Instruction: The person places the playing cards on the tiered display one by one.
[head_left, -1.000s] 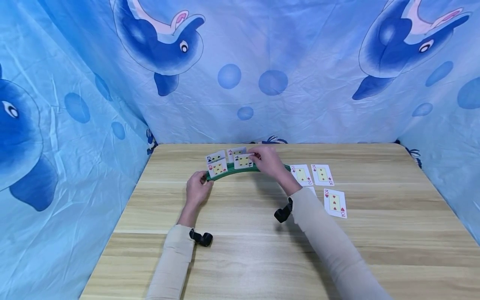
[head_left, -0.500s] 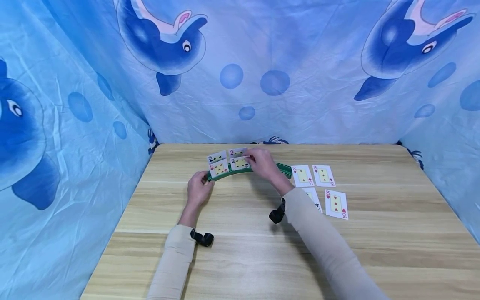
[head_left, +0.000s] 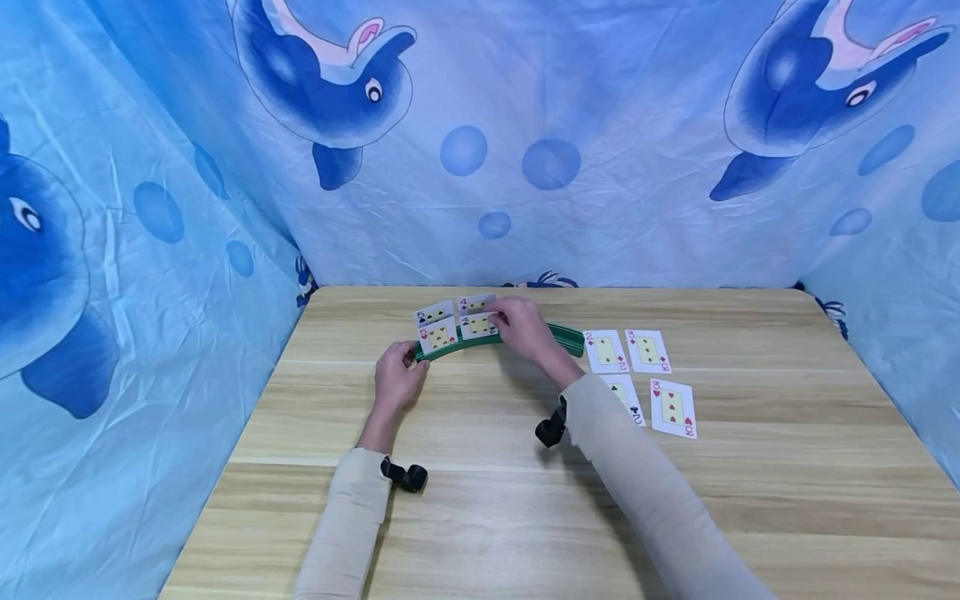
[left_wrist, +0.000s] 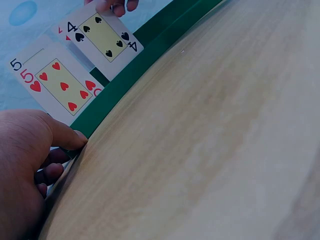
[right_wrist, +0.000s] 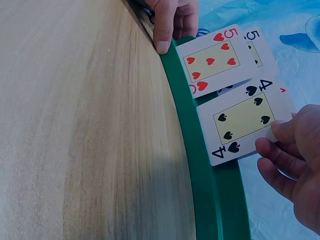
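A curved green card holder stands on the wooden table with cards upright in two rows. The 5 of hearts and the 4 of spades stand in front. A 5 of spades and a red 4 stand behind them. My left hand grips the holder's left end, thumb against the green edge. My right hand pinches the right edge of the 4 of spades, which sits in the holder beside the 5 of hearts.
Several queen cards lie face up on the table right of the holder: two in the far row, a queen of hearts, and one half hidden by my right sleeve. Blue dolphin-print cloth walls in the table.
My right hand has slid the 4 of spades slightly left along the holder, closer to the 5 of hearts. The left hand has kept its hold.
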